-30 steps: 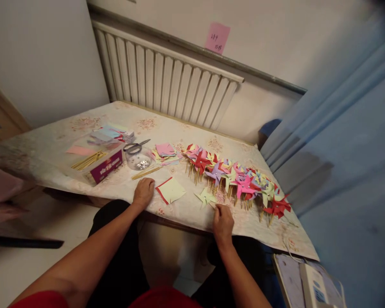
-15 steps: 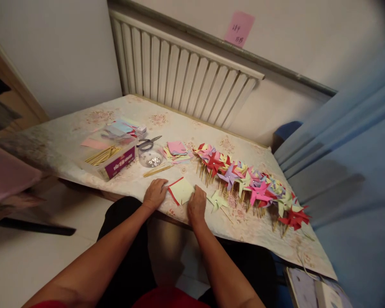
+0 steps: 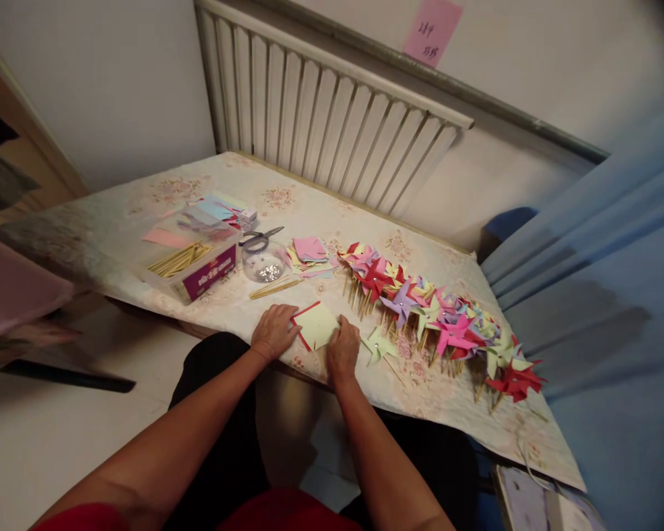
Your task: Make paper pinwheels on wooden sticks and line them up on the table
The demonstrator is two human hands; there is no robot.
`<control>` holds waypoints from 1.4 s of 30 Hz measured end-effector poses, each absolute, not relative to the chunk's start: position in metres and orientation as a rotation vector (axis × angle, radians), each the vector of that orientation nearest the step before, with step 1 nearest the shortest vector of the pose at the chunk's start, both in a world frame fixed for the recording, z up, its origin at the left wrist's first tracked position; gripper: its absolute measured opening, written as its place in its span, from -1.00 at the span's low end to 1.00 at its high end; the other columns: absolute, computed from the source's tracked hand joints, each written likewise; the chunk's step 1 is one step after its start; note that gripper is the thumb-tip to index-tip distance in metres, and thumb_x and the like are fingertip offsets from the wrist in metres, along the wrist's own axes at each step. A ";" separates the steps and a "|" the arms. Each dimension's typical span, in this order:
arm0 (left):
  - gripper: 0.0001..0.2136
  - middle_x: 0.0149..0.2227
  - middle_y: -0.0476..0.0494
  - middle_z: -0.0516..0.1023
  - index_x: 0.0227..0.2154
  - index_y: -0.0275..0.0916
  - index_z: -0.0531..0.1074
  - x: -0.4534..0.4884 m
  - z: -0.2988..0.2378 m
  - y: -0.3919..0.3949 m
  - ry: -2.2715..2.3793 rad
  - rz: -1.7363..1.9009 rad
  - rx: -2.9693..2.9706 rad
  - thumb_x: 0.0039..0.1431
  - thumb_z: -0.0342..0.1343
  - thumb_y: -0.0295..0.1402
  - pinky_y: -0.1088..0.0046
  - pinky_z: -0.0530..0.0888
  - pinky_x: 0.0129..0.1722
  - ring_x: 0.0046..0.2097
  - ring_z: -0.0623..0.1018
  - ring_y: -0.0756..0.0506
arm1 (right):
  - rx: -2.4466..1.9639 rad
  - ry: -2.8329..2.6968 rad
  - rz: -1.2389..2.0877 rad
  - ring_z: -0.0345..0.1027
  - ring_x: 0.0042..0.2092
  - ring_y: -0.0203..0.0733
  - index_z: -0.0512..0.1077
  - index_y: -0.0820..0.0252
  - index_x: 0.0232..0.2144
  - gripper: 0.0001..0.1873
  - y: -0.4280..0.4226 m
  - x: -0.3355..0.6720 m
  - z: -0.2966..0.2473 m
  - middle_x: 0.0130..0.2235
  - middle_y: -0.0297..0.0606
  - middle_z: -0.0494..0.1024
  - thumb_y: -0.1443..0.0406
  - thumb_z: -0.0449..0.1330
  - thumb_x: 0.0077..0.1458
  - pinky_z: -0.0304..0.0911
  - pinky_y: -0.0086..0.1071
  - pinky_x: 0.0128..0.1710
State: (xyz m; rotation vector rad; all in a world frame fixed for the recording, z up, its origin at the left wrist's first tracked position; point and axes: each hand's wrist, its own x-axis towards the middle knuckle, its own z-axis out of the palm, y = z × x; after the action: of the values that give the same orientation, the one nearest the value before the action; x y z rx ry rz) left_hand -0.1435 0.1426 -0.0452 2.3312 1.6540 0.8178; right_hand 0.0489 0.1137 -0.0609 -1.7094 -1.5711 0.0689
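Observation:
A pale yellow paper square (image 3: 317, 324) lies on a red sheet near the table's front edge. My left hand (image 3: 274, 332) rests at its left side, fingers curled and touching the paper's edge. My right hand (image 3: 343, 346) sits at its right side, fingertips on the paper's corner. Whether either hand grips the paper is unclear. A pale green pinwheel on a stick (image 3: 379, 345) lies just right of my right hand. Beyond it runs a long row of coloured pinwheels (image 3: 437, 313).
A clear box (image 3: 196, 258) with wooden sticks and paper stands at the left, with scissors (image 3: 261, 237) over a small clear bowl (image 3: 263, 265), loose sticks (image 3: 274, 287) and cut paper squares (image 3: 308, 251). A radiator (image 3: 332, 125) backs the table; blue curtain (image 3: 603, 280) hangs at right.
My right hand left the green pinwheel and moved left to the yellow paper square. The left hand shifted slightly onto the paper's edge. The camera view drifted left.

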 end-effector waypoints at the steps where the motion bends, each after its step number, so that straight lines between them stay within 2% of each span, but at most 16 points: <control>1: -0.64 -0.03 -0.28 0.51 0.00 -0.24 0.42 -0.143 -0.044 0.142 1.657 0.807 2.329 0.13 0.13 -0.28 0.11 0.36 0.05 0.01 0.41 -0.29 | -1.694 -1.555 0.077 0.28 -0.02 0.03 0.39 0.33 0.05 -0.56 0.115 0.050 -0.061 -0.08 0.04 0.52 0.41 -0.06 0.16 0.16 -0.09 0.04; 7: -0.64 -0.02 -0.26 0.51 0.00 -0.20 0.42 -0.142 -0.042 0.141 1.661 0.788 2.332 0.13 0.13 -0.30 0.13 0.34 0.05 0.02 0.41 -0.29 | -1.617 -1.463 0.125 0.33 -0.09 -0.03 0.42 0.27 -0.02 -0.57 0.124 0.053 -0.064 -0.20 -0.10 0.54 0.41 0.01 0.05 0.23 -0.16 0.00; 16: -0.64 -0.05 -0.24 0.51 0.01 -0.22 0.43 -0.143 -0.045 0.142 1.637 0.780 2.369 0.14 0.13 -0.30 0.14 0.34 0.01 -0.01 0.39 -0.27 | -1.561 -1.447 0.186 0.35 -0.13 -0.05 0.44 0.32 -0.04 -0.57 0.128 0.055 -0.066 -0.24 -0.11 0.54 0.40 0.05 0.01 0.27 -0.18 -0.02; 21: -0.67 -0.04 -0.21 0.50 0.00 -0.13 0.46 -0.144 -0.046 0.143 1.586 0.790 2.391 0.16 0.11 -0.29 0.17 0.33 -0.01 -0.01 0.39 -0.25 | -1.549 -1.423 0.218 0.34 -0.21 -0.11 0.45 0.28 -0.05 -0.58 0.130 0.056 -0.067 -0.28 -0.18 0.52 0.38 0.04 0.02 0.29 -0.23 -0.09; 27: -0.71 -0.03 -0.22 0.49 -0.05 -0.16 0.49 -0.144 -0.046 0.143 1.597 0.775 2.403 0.17 0.11 -0.26 0.15 0.33 -0.02 -0.01 0.39 -0.26 | -1.530 -1.388 0.258 0.33 -0.29 -0.14 0.47 0.27 -0.08 -0.58 0.132 0.058 -0.069 -0.32 -0.22 0.49 0.37 0.03 0.00 0.29 -0.27 -0.17; 36: -0.71 -0.04 -0.22 0.50 -0.06 -0.15 0.48 -0.142 -0.046 0.143 1.619 0.782 2.381 0.15 0.12 -0.28 0.14 0.34 -0.01 -0.01 0.39 -0.27 | -1.541 -1.390 0.355 0.35 -0.24 -0.13 0.51 0.19 -0.34 -0.74 0.131 0.058 -0.063 -0.32 -0.21 0.54 0.36 0.03 -0.03 0.26 -0.31 -0.18; 42: -0.64 -0.04 -0.22 0.52 0.03 -0.18 0.43 -0.143 -0.046 0.142 1.612 0.805 2.320 0.16 0.11 -0.29 0.13 0.33 0.01 0.00 0.40 -0.27 | -1.603 -1.267 0.445 0.34 -0.37 -0.16 0.54 0.21 -0.34 -0.74 0.141 0.056 -0.067 -0.40 -0.27 0.54 0.31 0.09 -0.08 0.26 -0.33 -0.26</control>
State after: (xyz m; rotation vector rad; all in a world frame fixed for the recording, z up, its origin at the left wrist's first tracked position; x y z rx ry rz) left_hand -0.1429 0.1423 -0.0457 2.3204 1.6118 0.8054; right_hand 0.0559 0.1408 -0.0671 -1.6027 -1.2665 0.4453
